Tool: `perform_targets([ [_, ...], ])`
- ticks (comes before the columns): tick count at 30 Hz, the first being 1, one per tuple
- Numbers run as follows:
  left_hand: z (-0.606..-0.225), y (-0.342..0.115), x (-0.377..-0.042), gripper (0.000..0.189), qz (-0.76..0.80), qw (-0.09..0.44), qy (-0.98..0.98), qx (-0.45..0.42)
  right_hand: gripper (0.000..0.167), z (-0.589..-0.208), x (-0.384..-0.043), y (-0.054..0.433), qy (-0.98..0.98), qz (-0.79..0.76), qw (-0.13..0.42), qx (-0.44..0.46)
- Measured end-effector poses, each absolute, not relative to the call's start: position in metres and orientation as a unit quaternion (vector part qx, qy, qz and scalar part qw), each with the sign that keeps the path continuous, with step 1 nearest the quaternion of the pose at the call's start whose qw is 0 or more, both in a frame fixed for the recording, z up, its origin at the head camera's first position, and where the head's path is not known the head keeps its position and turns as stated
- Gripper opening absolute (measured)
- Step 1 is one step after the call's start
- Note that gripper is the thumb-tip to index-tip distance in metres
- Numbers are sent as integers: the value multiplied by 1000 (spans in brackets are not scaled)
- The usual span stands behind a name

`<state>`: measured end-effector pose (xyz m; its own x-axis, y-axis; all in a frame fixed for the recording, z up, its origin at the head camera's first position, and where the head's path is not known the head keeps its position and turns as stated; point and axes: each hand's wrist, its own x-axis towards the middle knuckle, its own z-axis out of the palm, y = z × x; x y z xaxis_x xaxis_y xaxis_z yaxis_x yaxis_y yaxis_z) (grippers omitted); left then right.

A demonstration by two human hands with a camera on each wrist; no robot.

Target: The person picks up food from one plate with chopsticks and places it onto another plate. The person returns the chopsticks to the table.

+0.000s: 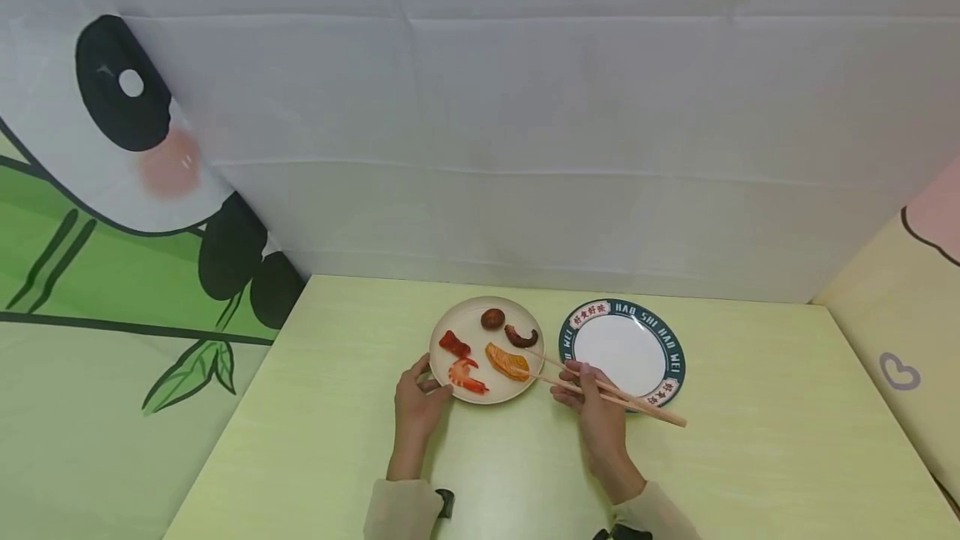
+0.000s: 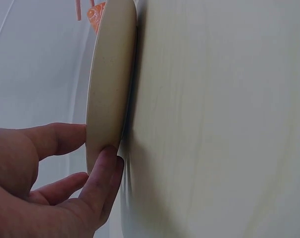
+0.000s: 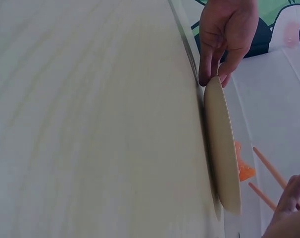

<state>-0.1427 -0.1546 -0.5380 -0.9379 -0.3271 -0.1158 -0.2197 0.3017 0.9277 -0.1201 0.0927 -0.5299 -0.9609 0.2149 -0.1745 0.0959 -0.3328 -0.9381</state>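
Note:
My left hand (image 1: 417, 408) holds the rim of a beige plate (image 1: 480, 311) at its lower left. On this plate lie an orange salmon-like piece (image 1: 507, 362), a shrimp (image 1: 468, 375), a red chunk (image 1: 454, 344), a brown mushroom-like piece (image 1: 492, 319) and a dark curved piece (image 1: 521, 337). My right hand (image 1: 598, 419) grips a pair of wooden chopsticks (image 1: 637, 405). Their tips are spread apart around the salmon-like piece's right end; whether both touch it I cannot tell. In the left wrist view, fingers (image 2: 103, 181) press the plate's side.
Right of the beige plate, a white plate with a dark green lettered rim (image 1: 677, 348) sits partly behind my right hand. Both stand on a pale yellow-green table (image 1: 750, 440). A whitish cloth wall (image 1: 525, 107) rises at the table's back edge, with printed side panels left and right.

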Motion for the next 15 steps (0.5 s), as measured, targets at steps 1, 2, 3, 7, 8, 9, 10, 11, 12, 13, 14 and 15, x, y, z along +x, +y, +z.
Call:
perform_targets([
  [1,-538,-155,-143,69,-565,47,-806,171,43,-531,-120,92,-574,806,36,-136],
  [2,-538,-154,-143,69,-565,47,-806,172,43,-532,-119,91,-572,808,35,-138],
  [3,-538,-154,-143,69,-565,46,-805,174,42,-532,-119,91,-566,811,34,-141],
  [7,-540,-154,-143,69,-563,43,-805,182,40,-537,-118,89,-550,821,31,-147],
  [8,-540,-154,-144,68,-564,42,-805,182,40,-538,-117,88,-548,823,30,-149],
  [9,-540,-154,-144,68,-565,42,-804,183,40,-539,-117,88,-545,824,29,-152],
  [10,-541,-153,-144,68,-565,42,-803,184,40,-540,-117,87,-545,824,28,-153],
  [11,-541,-153,-144,68,-565,43,-803,183,40,-541,-116,87,-544,824,26,-155],
  [12,-541,-153,-144,68,-566,44,-803,184,40,-542,-116,86,-543,825,26,-156],
  [13,-541,-153,-144,68,-565,45,-803,184,40,-542,-116,86,-540,826,25,-157],
  [14,-541,-153,-144,68,-566,45,-802,185,40,-543,-116,85,-537,828,25,-159],
  [15,-541,-153,-144,68,-565,47,-803,184,40,-544,-116,85,-534,830,25,-160],
])
